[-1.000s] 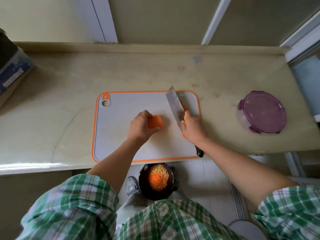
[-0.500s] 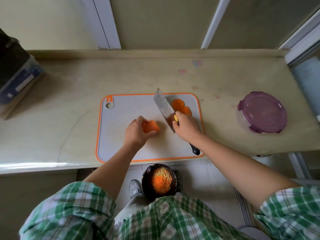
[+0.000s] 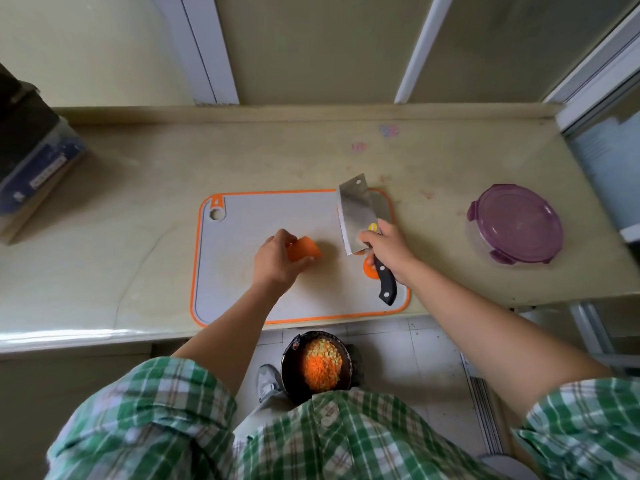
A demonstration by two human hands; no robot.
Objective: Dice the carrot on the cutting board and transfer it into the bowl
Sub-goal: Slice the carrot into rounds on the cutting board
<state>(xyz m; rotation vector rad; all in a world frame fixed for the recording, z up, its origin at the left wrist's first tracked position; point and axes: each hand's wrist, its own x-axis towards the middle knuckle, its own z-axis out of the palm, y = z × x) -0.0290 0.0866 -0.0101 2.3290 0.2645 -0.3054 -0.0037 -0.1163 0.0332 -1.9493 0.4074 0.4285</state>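
Looking down past our checked shirt point(image 3: 311, 438), we find the bowl point(image 3: 286, 362) low beneath the counter edge, holding a heap of orange and pale dice. Beyond it the cutting board point(image 3: 242, 278) lies on the counter point(image 3: 121, 209). On the board our left hand point(image 3: 275, 263) pinches the carrot chunk point(image 3: 304, 249), with thumb and fingers curled around its left end and the free end pointing right. Our right hand point(image 3: 389, 252) is wrapped round the handle of the knife point(image 3: 356, 213) just behind the blade, which is tipped so its broad flat faces us. A carrot slice point(image 3: 369, 271) lies beneath the handle. We judge the chunk stiff, light, a little slick where cut, and round enough to roll. So we should hold it well back from the end to be cut, fingertips tucked, with a flat side down if it has one. Farther right a purple-lidded tub point(image 3: 516, 223) stands on the counter, well apart from the board.
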